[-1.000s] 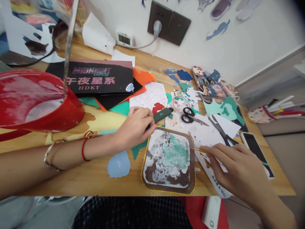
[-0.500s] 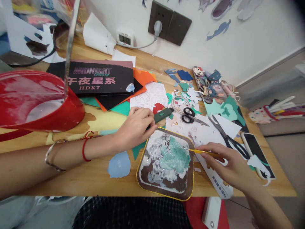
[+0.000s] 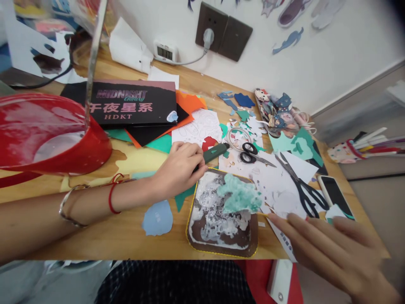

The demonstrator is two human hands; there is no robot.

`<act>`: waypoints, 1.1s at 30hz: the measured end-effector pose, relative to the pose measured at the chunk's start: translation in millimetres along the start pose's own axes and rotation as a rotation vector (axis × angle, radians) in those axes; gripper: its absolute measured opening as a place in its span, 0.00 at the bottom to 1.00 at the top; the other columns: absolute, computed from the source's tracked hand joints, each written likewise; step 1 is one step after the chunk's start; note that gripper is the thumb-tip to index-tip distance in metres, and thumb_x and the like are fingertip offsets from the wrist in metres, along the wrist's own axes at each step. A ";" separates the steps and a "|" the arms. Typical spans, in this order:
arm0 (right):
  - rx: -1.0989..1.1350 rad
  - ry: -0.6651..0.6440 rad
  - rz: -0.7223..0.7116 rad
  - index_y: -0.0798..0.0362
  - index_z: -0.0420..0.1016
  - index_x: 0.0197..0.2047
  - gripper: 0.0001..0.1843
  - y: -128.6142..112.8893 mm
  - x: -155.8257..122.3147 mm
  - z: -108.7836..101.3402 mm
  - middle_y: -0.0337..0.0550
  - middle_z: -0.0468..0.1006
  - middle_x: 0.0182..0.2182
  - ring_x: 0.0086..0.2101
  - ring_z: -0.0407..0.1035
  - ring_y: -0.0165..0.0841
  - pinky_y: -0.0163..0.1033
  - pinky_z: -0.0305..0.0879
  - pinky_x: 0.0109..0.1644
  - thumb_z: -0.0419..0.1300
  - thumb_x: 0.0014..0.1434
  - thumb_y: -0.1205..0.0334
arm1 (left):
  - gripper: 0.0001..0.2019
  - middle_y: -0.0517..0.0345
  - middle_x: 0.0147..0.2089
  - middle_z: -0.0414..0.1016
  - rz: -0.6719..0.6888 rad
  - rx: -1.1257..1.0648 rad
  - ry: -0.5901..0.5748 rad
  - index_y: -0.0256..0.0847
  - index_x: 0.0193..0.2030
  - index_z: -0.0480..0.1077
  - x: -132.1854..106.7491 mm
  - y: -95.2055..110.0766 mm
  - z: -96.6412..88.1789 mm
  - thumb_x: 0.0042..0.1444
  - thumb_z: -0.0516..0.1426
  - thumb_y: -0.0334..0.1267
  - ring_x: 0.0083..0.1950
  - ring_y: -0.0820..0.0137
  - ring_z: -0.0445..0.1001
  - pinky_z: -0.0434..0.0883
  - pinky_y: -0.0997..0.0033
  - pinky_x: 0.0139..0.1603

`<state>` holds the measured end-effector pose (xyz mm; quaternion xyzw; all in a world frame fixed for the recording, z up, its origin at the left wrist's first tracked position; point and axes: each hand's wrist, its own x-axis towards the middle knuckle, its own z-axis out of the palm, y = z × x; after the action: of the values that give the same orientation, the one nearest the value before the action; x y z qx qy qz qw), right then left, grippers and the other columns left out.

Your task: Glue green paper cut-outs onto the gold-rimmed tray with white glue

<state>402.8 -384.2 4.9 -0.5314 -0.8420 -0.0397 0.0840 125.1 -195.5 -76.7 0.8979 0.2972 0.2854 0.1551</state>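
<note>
A square brown tray (image 3: 202, 247) with a gold rim lies at the table's near edge, smeared with white glue and glitter. A teal paper cutout (image 3: 241, 196) lies over the tray's upper right corner and reaches past its rim. My left hand (image 3: 179, 169) rests just left of the tray, closed round a dark green cutter (image 3: 215, 152). My right hand (image 3: 329, 249) is low at the right, a little blurred, fingers long and pressed together on a thin yellow stick (image 3: 262, 214). The stick's tip points at the tray's right edge, below the cutout.
A red basin (image 3: 47, 139) stands at the left, a black box (image 3: 133, 101) over coloured sheets behind my left hand. Small scissors (image 3: 253, 154), large black scissors (image 3: 300, 188), a phone (image 3: 335, 195) and paper scraps lie on the right. A light blue cutout (image 3: 157, 217) lies left of the tray.
The teal cutout has shifted from the tray's middle up to its right corner. My right hand with the stick has dropped down and to the right. My left hand has stayed put.
</note>
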 end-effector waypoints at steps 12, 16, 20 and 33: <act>-0.224 -0.034 -0.420 0.61 0.69 0.50 0.17 -7.7 25.9 10.7 0.46 0.78 0.34 0.33 0.65 0.33 0.44 0.55 0.39 0.48 0.61 0.79 | 0.10 0.56 0.37 0.66 0.000 0.005 0.006 0.38 0.30 0.65 -0.2 -1.1 0.8 0.61 0.51 0.37 0.42 0.68 0.64 0.55 0.62 0.48; -0.274 -0.004 -0.279 0.61 0.70 0.48 0.16 -4.8 32.3 9.1 0.46 0.77 0.30 0.29 0.65 0.32 0.43 0.55 0.36 0.53 0.57 0.79 | 0.10 0.56 0.37 0.66 0.004 0.004 0.002 0.38 0.29 0.65 -0.8 -0.5 0.2 0.61 0.50 0.37 0.42 0.68 0.64 0.55 0.61 0.49; -0.298 -0.130 -0.212 0.59 0.70 0.48 0.17 -0.9 34.3 14.9 0.42 0.74 0.28 0.27 0.65 0.32 0.44 0.54 0.36 0.51 0.58 0.77 | 0.11 0.56 0.37 0.66 -0.011 -0.001 -0.003 0.38 0.29 0.65 -0.1 0.7 -0.5 0.61 0.49 0.37 0.43 0.68 0.64 0.55 0.61 0.48; -0.106 -0.124 0.031 0.52 0.70 0.48 0.13 8.3 54.2 10.5 0.42 0.74 0.32 0.29 0.63 0.33 0.40 0.53 0.36 0.50 0.62 0.68 | 0.10 0.56 0.38 0.66 -0.037 -0.036 -0.039 0.38 0.30 0.64 1.1 1.4 -1.0 0.61 0.49 0.36 0.44 0.68 0.64 0.55 0.61 0.49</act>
<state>386.4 -330.8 4.4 -0.5495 -0.8340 -0.0499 0.0043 125.9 -195.8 -74.8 0.8946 0.3055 0.2704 0.1824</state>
